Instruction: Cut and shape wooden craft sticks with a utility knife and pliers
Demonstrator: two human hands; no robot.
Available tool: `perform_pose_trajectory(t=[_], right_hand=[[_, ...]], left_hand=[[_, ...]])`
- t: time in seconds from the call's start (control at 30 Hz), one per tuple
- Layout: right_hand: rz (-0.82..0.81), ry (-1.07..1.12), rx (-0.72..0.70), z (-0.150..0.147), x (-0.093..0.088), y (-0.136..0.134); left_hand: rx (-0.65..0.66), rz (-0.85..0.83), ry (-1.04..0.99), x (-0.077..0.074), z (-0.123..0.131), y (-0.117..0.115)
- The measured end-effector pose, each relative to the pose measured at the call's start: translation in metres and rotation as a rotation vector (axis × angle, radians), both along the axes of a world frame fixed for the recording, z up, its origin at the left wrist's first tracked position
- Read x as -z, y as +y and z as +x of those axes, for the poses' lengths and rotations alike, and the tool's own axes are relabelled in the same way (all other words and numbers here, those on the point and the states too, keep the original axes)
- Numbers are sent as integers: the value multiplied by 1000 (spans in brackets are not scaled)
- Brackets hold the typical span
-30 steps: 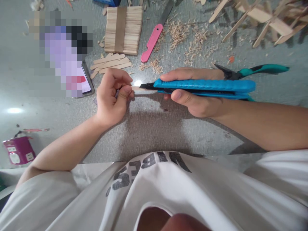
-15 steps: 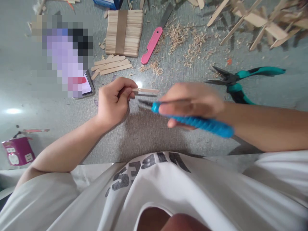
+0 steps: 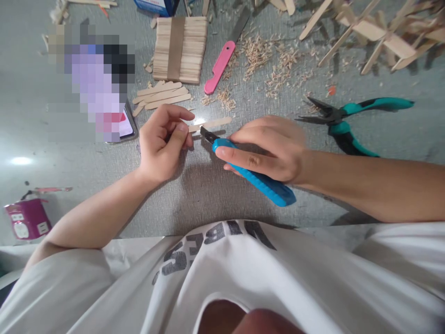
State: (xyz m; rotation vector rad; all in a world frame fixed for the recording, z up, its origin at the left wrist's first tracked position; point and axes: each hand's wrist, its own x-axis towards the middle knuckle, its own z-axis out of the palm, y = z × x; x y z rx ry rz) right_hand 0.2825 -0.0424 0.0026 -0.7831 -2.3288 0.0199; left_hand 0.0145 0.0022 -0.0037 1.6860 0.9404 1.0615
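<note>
Between its thumb and fingers, my left hand (image 3: 165,141) pinches one end of a flat wooden stick (image 3: 218,123), whose free end points right. My right hand (image 3: 267,148) is wrapped round a blue utility knife (image 3: 257,178). The knife's dark blade tip meets the stick's near edge, close to my left fingertips. Behind my left hand lie several loose sticks (image 3: 167,95), with a banded bundle of sticks (image 3: 191,51) beyond them.
A pink-handled knife (image 3: 219,67) and wood shavings (image 3: 257,53) lie at the back. Open pliers (image 3: 335,115) rest beyond my right forearm. Joined sticks (image 3: 370,30) fill the back right. A phone (image 3: 128,123) and a purple box (image 3: 28,220) are at the left.
My right hand has turned the blue knife steeper and brought its blade onto the stick. The stick now shows its flat face and tilts up at its right end. My left fingers have shifted.
</note>
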Motion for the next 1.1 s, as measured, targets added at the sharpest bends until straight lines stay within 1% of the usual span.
perform_pose_trajectory(t=[0.2,0.37,0.47,0.57,0.67,0.73,0.83,0.9,1.0,1.1], right_hand=[[69,-35,41,-1,2,-2],[-35,-57,103,-1,7,-5],[-49,-61,130,-1,8,-5],[-15,-43,110,-1,6,-5],[-3,18,43,-2,4,-5],[-68,27,17,-3,5,-6],[-191,6,29,-3,7,-7],[-220,28,30,-4,8,-6],[-174,86,14,-4,9,-5],[-138,60,27,-3,7,-5]], left_hand=[[4,5,-34,6,-2,4],[-22,35,-62,10,-4,6],[-60,33,-19,12,-4,6],[-90,11,39,13,-5,6],[-90,4,42,14,-5,4],[-78,6,33,14,-5,4],[-61,8,20,15,-5,3],[-57,15,13,15,-5,4],[-50,39,-3,14,-4,5],[-55,64,-7,13,-3,6]])
